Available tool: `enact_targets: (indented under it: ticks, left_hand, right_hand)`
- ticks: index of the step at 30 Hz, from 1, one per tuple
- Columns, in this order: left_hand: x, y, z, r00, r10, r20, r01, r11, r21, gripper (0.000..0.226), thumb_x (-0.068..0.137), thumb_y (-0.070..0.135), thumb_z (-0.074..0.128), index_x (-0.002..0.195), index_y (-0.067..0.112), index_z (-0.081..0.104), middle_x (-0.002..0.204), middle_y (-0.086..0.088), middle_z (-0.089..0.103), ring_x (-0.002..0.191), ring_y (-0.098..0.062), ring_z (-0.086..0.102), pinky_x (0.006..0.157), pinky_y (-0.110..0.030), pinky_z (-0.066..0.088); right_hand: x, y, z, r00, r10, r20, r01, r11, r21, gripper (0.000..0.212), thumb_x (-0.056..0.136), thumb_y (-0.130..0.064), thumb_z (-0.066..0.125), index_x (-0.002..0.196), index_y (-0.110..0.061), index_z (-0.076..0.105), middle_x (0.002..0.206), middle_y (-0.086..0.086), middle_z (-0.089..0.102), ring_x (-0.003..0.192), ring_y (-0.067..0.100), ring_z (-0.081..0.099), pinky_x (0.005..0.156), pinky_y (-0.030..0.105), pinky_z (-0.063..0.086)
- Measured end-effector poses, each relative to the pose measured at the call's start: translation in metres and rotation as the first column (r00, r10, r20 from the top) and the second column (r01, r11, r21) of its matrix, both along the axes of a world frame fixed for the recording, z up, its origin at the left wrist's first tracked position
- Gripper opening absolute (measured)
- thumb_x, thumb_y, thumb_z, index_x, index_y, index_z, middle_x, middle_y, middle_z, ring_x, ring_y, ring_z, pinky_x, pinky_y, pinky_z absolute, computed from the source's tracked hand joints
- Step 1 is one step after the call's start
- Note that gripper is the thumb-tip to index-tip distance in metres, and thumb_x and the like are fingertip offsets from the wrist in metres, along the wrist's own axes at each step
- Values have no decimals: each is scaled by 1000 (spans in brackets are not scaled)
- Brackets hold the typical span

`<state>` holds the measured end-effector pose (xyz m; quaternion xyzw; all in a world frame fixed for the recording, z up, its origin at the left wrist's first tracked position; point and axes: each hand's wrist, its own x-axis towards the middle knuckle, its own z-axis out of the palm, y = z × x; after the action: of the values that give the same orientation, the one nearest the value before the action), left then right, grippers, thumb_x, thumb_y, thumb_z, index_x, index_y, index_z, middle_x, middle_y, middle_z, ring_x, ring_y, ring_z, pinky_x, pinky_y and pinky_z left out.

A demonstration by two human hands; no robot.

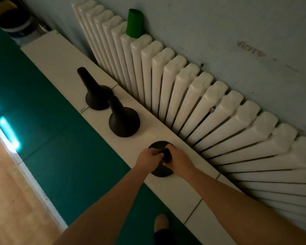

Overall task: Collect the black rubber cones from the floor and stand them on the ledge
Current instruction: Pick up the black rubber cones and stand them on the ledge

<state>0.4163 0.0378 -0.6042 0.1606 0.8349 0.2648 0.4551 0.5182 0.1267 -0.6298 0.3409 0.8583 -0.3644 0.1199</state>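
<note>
Two black rubber cones stand upright on the white tiled ledge point(60, 55): one farther along point(94, 92), one nearer point(122, 119). A third black cone point(160, 171) stands on the ledge right below me, seen from above, its round base resting on the tile. My left hand point(147, 159) and my right hand point(177, 160) both grip its narrow top from either side.
A white ribbed radiator point(193, 96) runs along the wall behind the ledge, with a green tube point(134, 23) on top of it. The ledge front is green; a wooden floor point(16, 200) lies at the left. My shoe point(161, 222) is by the ledge foot.
</note>
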Motion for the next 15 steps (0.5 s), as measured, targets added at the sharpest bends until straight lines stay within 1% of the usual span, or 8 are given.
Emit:
enact_targets:
  ticks: [4,6,8,11,12,13,14,15]
  left_hand:
    - [-3,3,-15,1000,21,-8,-21,1000,8,29,95,25,54,121,15,65,110,-9,68,99,-24,64,89,-35,52]
    - [-5,5,-20,1000,30,0,-30,999,18,29,97,24,51,121,15,64,113,-9,67,100,-23,63,89,-34,51]
    - [-4,3,-25,996,72,49,-73,997,28,30,98,22,48,121,13,64,114,-11,67,100,-24,63,91,-36,51]
    - [-1,-2,-32,981,140,137,-151,986,72,31,98,18,47,125,9,62,121,-14,64,111,-26,60,99,-42,47]
    - [-1,-4,-33,971,167,173,-181,981,69,32,99,18,46,125,10,61,120,-12,64,109,-25,60,95,-38,50]
    - [-1,-4,-31,955,200,217,-215,975,49,31,99,19,45,124,12,62,117,-9,65,104,-21,61,84,-32,53]
    - [-1,-3,-29,935,236,266,-251,968,21,31,99,21,44,123,14,62,112,-6,66,97,-18,62,70,-23,51]
    - [-1,-5,-25,914,272,302,-282,959,-10,31,99,22,43,123,15,62,108,-4,65,92,-16,61,61,-19,45]
  right_hand:
    - [-4,4,-9,1000,-18,-16,18,1000,14,47,80,-20,73,120,-14,48,116,7,60,110,25,57,90,33,46]
    - [-6,8,-10,999,-35,-17,36,999,8,48,79,-19,74,120,-15,49,117,7,60,111,24,56,92,34,46]
    - [-6,10,-11,999,-37,-2,37,999,4,47,79,-19,75,118,-16,49,117,6,61,112,24,56,92,34,46]
    - [-6,9,-13,999,-48,5,48,999,6,48,78,-18,75,118,-17,49,117,4,60,111,23,57,92,35,47]
    - [-7,7,-13,999,-50,10,50,999,12,48,79,-19,75,119,-18,48,117,4,60,111,23,57,92,35,47]
    - [-7,7,-14,998,-55,17,54,998,23,49,79,-19,75,119,-18,47,118,4,59,111,23,57,91,35,47]
    - [-8,7,-13,998,-59,30,58,998,32,51,79,-19,74,121,-18,46,120,4,58,112,23,57,90,36,48]
    - [-8,6,-12,997,-64,50,63,998,30,52,79,-19,74,122,-17,44,122,4,57,113,23,57,91,37,49]
